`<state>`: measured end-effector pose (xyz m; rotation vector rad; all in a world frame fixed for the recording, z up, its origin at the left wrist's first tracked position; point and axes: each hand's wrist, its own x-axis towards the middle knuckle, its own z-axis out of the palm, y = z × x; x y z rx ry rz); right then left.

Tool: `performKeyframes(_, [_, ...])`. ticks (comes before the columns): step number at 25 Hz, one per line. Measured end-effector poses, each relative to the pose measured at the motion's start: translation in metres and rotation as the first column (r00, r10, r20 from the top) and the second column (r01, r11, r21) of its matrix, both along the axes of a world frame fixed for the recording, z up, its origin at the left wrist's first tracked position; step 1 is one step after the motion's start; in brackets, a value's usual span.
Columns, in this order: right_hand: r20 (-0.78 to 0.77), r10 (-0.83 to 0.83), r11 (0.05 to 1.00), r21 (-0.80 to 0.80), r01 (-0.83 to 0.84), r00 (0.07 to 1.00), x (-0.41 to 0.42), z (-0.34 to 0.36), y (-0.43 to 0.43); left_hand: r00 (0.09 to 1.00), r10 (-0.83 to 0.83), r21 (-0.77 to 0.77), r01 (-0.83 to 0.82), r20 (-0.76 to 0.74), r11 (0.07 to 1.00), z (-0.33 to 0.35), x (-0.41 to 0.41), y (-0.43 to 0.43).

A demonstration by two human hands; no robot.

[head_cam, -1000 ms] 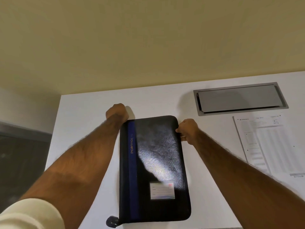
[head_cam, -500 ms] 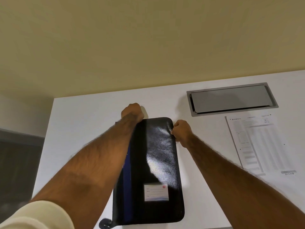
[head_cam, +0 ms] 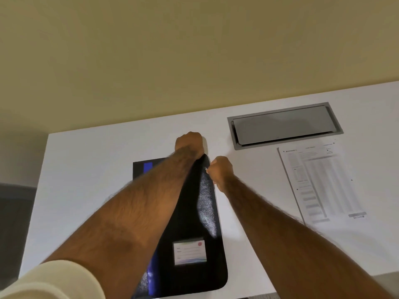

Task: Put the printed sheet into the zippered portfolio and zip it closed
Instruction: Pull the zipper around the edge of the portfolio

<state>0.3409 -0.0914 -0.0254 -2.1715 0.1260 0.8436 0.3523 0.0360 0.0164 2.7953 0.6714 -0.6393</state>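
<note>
**While the sheet waits to the right, both hands close on the portfolio's far corner**

Since the portfolio (head_cam: 194,223) still looks shut, I judge the step in hand to be opening its zipper. The sheet cannot go in yet.

- Portfolio: black, lying flat on the white table (head_cam: 86,169), dead ahead between the forearms. Its long axis runs away from the person, near end at the table's near edge. A blue stripe (head_cam: 148,167) runs along its left side and a label card (head_cam: 190,251) sits near the near end.
- Printed sheet (head_cam: 319,182): flat on the table, well apart to the right of the portfolio and untouched. Its long side runs roughly parallel to the portfolio's. The right arm is the nearer one to it.
- Left hand (head_cam: 190,144): reaches across the cover to the far right corner. It is fisted, fingers curled tight over the far edge. What it grips there is hidden under the knuckles; a zipper pull is my guess.
- Right hand (head_cam: 220,169): just beside the left, at the right edge near that same corner. Its fingers are curled and pinching the edge, probably to steady it.
- Beyond: a grey hatch (head_cam: 285,126) set into the table, just past the sheet's far end. A cream sleeve (head_cam: 54,281) covers the left upper arm.

The coming move turns on that corner, where the zip track bends down the long right side.
</note>
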Motion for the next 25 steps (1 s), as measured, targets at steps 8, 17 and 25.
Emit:
performKeyframes(8, [-0.06, -0.074, 0.994, 0.074, 0.078, 0.995, 0.002, -0.012, -0.005, 0.994, -0.106, -0.169, 0.099, -0.035, 0.981, -0.009, 0.007, -0.009])
performKeyframes(17, [0.202, 0.053, 0.986, 0.143, -0.083, 0.978, 0.026, -0.006, -0.025, 0.996, 0.051, -0.351, -0.074, -0.074, 0.934, -0.017, -0.006, 0.031])
performKeyframes(25, [0.318, 0.477, 0.877, -0.105, -0.469, 0.819, 0.035, -0.008, -0.01, 0.99, 0.126, -0.403, -0.141, -0.064, 0.904, -0.016, -0.007, 0.034])
